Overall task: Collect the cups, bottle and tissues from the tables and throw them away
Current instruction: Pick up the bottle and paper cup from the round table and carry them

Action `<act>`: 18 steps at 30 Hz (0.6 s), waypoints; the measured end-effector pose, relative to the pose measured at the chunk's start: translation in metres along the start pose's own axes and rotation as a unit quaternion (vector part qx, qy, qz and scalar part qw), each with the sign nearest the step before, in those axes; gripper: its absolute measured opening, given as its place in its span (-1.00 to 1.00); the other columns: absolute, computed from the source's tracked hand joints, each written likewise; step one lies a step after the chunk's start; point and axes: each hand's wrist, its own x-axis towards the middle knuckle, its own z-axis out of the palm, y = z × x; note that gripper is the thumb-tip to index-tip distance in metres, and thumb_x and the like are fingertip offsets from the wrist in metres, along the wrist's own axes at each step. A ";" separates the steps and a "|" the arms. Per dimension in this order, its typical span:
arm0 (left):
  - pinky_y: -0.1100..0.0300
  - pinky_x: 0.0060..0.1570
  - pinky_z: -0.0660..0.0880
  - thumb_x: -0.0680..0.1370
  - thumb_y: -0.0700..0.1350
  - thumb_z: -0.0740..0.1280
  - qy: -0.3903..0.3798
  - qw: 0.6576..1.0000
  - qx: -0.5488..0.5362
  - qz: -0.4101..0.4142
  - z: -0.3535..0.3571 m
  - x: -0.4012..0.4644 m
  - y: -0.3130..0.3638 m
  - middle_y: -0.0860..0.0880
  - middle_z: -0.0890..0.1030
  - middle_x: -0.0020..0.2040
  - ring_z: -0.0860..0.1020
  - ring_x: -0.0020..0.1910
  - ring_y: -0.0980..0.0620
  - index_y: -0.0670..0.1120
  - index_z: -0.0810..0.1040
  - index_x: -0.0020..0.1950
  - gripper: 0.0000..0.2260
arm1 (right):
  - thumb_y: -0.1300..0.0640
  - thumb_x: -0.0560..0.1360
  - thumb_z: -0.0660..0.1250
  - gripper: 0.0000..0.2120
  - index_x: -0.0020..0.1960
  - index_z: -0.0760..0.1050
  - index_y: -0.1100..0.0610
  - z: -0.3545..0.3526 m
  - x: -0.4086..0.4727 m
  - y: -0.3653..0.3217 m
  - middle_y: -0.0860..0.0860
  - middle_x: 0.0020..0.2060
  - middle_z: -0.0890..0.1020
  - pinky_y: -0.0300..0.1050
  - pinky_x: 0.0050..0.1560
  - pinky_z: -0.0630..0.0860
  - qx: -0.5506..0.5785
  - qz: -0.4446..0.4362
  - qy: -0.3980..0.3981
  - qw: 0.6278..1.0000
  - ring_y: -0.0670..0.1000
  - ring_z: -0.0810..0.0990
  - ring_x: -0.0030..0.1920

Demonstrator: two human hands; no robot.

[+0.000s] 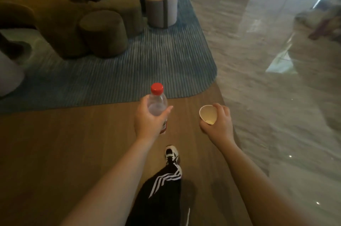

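My left hand (147, 120) curls round a clear bottle (157, 105) (red cap up), thumb and fingers wrapping its body; my right hand (218, 121) grips a white paper cup (208, 115), mouth tilted toward me; both hang over the wooden floor (73, 142), near the blue rug (147, 63).

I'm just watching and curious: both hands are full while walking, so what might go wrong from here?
The paper cup tilts in the right hand, so any dregs could spill on the wood floor. The left hand holds the bottle loosely; it might slip. The rug edge ahead could catch a foot.
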 end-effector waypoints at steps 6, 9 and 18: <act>0.24 -0.11 0.43 0.32 0.21 0.47 -0.017 1.000 -0.011 0.008 0.101 0.163 -0.003 0.25 0.54 0.02 0.48 0.02 0.30 0.24 0.42 0.11 -0.58 | 0.05 0.28 0.46 -0.34 0.33 0.33 0.07 0.016 0.195 0.024 0.02 0.21 0.40 -0.13 0.06 0.35 -0.021 0.002 0.019 1.000 0.06 0.43 0.17; 0.11 -0.03 0.49 0.33 0.18 0.49 -0.026 1.000 -0.004 -0.002 0.147 0.249 0.008 0.20 0.55 0.04 0.50 0.04 0.17 0.19 0.43 0.13 -0.57 | 0.04 0.29 0.46 -0.33 0.35 0.32 0.09 0.014 0.299 0.021 0.04 0.25 0.39 -0.04 0.14 0.41 -0.027 0.012 0.010 1.000 0.08 0.42 0.21; 0.16 -0.06 0.45 0.31 0.25 0.45 -0.057 0.998 0.005 0.012 0.289 0.471 0.047 0.22 0.54 0.00 0.51 0.01 0.16 0.29 0.38 0.09 -0.58 | 0.03 0.32 0.47 -0.33 0.36 0.31 0.06 0.010 0.534 0.042 0.00 0.24 0.39 -0.04 0.15 0.42 -0.017 0.044 0.040 0.998 0.04 0.40 0.20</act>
